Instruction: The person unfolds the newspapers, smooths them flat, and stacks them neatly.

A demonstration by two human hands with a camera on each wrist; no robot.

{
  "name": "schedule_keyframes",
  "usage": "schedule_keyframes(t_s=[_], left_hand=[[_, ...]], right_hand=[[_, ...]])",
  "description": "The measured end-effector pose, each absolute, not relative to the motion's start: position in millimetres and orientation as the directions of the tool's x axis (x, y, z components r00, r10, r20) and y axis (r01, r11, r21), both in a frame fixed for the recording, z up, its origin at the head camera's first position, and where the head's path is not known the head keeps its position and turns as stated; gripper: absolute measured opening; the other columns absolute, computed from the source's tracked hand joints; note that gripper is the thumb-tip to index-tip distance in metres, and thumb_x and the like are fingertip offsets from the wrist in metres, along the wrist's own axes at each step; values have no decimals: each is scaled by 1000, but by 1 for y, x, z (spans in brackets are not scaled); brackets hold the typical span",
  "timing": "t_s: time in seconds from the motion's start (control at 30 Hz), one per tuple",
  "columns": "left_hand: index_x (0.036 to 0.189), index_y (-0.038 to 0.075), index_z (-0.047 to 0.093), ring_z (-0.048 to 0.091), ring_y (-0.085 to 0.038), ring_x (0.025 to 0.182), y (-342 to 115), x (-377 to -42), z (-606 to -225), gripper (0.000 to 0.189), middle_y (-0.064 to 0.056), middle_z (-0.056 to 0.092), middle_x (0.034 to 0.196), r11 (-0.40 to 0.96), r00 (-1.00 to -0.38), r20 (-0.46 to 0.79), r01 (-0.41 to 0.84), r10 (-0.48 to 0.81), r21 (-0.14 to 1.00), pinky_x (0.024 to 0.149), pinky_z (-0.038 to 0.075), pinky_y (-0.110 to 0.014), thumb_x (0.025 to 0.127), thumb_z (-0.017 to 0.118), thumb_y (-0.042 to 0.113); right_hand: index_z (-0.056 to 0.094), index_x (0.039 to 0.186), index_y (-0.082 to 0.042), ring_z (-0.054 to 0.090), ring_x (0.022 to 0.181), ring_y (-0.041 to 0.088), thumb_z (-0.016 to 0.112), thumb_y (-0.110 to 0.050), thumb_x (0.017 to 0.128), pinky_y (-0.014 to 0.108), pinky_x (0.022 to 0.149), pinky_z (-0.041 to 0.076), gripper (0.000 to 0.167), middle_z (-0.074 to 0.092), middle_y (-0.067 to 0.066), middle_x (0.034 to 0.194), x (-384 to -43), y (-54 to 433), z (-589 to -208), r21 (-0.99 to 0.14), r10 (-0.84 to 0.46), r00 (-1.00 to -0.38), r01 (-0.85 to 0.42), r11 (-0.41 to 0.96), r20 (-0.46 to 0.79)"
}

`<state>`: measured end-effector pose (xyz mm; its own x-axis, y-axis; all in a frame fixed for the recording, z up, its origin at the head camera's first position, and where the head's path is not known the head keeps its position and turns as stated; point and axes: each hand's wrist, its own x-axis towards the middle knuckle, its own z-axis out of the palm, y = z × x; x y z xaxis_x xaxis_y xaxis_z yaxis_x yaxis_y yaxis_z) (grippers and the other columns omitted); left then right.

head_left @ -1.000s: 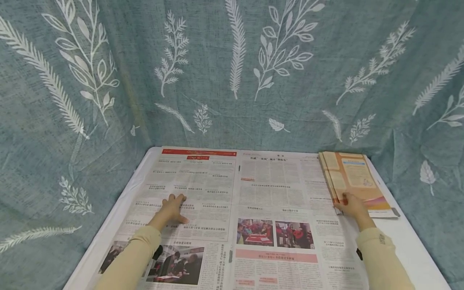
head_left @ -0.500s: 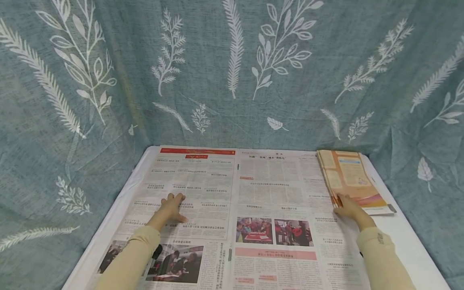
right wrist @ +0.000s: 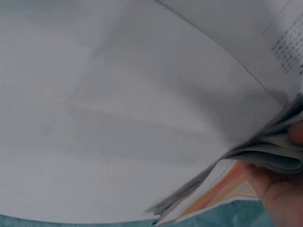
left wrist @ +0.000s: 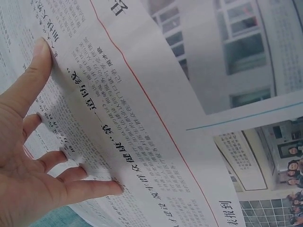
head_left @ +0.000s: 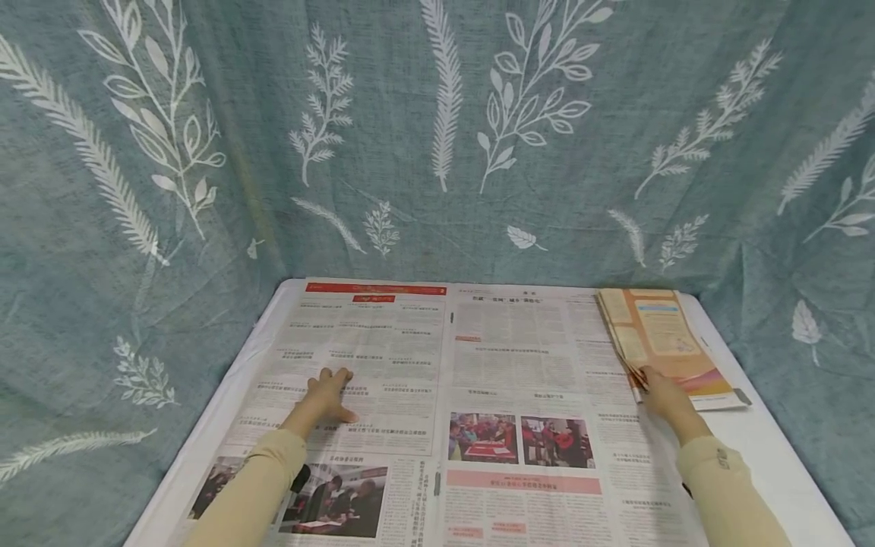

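Note:
My left hand (head_left: 326, 396) rests on the spread newspaper (head_left: 383, 357), its fingers parted. In the left wrist view, the left hand's (left wrist: 38, 165) thumb and fingers lie spread against the newsprint, holding nothing. At the far right, my right hand (head_left: 666, 399) grips the near left corner of a stack of folded papers with an orange printed top sheet (head_left: 663, 342). The right wrist view shows the right hand (right wrist: 279, 194) around the edge of the layered papers (right wrist: 270, 151), which bend in its grasp. Most of its fingers are out of frame there.
Newspaper covers most of the white table (head_left: 766, 456), whose bare margin shows at the right. A small grey object (head_left: 742, 396) lies at the stack's near right corner. Blue-green cloth (head_left: 410, 152) with white leaf patterns hangs behind and on both sides.
My right hand has closed further around the near left corner of the stack, drawing its layers together. The left hand has stayed in place on the newspaper.

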<state>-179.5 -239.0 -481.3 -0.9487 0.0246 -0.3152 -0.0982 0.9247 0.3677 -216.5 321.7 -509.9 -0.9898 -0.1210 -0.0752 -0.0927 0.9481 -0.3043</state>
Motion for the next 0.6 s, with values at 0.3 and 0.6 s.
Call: schedule_keyframes(t_s=[0.3,0.6], left_hand=[[134,-2,40,38,-54,111,-236,-180,-482,86,-36,34,129,926,-949,-314,-92,29,366,86,36,-76,65,86,22],[135,-1,39,39,-52,111,-237,-180,-484,86,-35,34,130,926,-947,-322,-111,12,360,86,35,-77,66,85,22]], right_hand=[[48,116,12,56,94,55,49,7,82,61,75,47,35,55,38,109,-211,319,-505,-336,7,-1000,-2,942,26],[57,103,13,59,72,50,51,10,77,58,63,47,27,60,34,86,-214,302,-502,-322,-1,-901,-157,934,435]])
